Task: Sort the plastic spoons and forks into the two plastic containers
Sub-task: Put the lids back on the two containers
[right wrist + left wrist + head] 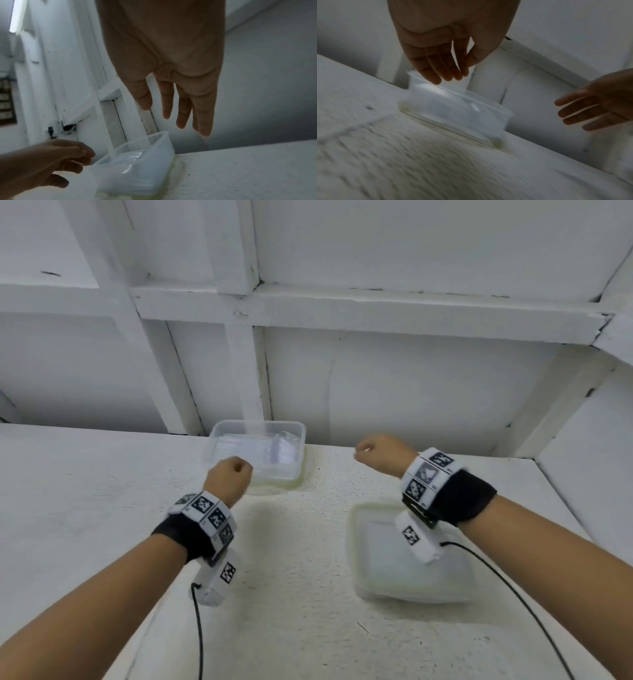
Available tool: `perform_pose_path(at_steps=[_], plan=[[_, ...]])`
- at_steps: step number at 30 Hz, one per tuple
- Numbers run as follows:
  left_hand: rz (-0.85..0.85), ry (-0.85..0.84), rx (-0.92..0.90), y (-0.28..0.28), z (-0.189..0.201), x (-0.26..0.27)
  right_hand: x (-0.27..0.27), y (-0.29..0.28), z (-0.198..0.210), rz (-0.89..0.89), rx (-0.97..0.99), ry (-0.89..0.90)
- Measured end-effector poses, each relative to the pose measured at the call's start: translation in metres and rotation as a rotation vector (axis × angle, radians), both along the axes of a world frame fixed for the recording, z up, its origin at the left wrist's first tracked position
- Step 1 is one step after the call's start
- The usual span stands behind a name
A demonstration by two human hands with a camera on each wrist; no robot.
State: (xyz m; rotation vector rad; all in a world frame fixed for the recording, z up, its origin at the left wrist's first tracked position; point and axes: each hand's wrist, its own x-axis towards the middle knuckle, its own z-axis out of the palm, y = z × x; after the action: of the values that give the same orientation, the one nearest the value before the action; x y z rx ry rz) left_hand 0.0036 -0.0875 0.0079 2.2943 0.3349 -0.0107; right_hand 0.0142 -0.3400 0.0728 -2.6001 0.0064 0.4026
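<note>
Currently both hands hover empty over the tabletop [102, 508]: left hand [228, 478] above the near rim of the far container [219, 436], right hand [383, 453] to that container's right, well apart from it. Wrist views show the fingers [435, 75] of the left hand loosely extended and bunched, the right hand's fingers [202, 115] hanging straight and spread; nothing held in either. Far container sits at the tabletop's back edge by the wall with clear plastic cutlery [274, 453] in it, spoons or forks can't be told through blur. Second container [363, 529] lies nearer, under the right wrist; contents unreadable, looks pale and flat, maybe lidded or empty. No loose cutlery visible on the tabletop, so sorting is likely near done or the pile is out of view. For the next pick: pinch one piece by the handle, check its head before choosing a container, lower it in rather than dropping it, since light clear plastic bounces and the container slides easily. No brand or text readable; only black-and-white square markers on the wristbands [205, 508].
</note>
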Motion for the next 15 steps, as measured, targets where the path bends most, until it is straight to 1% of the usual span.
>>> perform_pose_path(at_steps=[2, 4, 6, 9, 12, 14, 15], plan=[[0.075, -0.053, 0.083, 0.030, 0.005, 0.017, 0.016, 0.037, -0.003, 0.002, 0.132, 0.082], [0.118, -0.070, 0.093, 0.051, 0.008, 0.032, 0.032, 0.066, -0.012, 0.006, 0.184, 0.139], [0.144, -0.041, 0.071, 0.067, 0.005, 0.045, 0.048, 0.090, -0.023, -0.042, 0.225, 0.144], [0.151, -0.003, 0.005, 0.085, -0.006, 0.063, 0.065, 0.110, -0.036, -0.100, 0.160, 0.166], [0.150, 0.032, -0.029, 0.092, -0.014, 0.078, 0.082, 0.111, -0.046, -0.118, 0.128, 0.143], [0.118, 0.070, -0.047, 0.092, -0.017, 0.087, 0.091, 0.110, -0.047, -0.181, 0.118, 0.175], [0.090, 0.087, -0.038, 0.092, -0.019, 0.091, 0.094, 0.111, -0.046, -0.146, 0.063, 0.176]])
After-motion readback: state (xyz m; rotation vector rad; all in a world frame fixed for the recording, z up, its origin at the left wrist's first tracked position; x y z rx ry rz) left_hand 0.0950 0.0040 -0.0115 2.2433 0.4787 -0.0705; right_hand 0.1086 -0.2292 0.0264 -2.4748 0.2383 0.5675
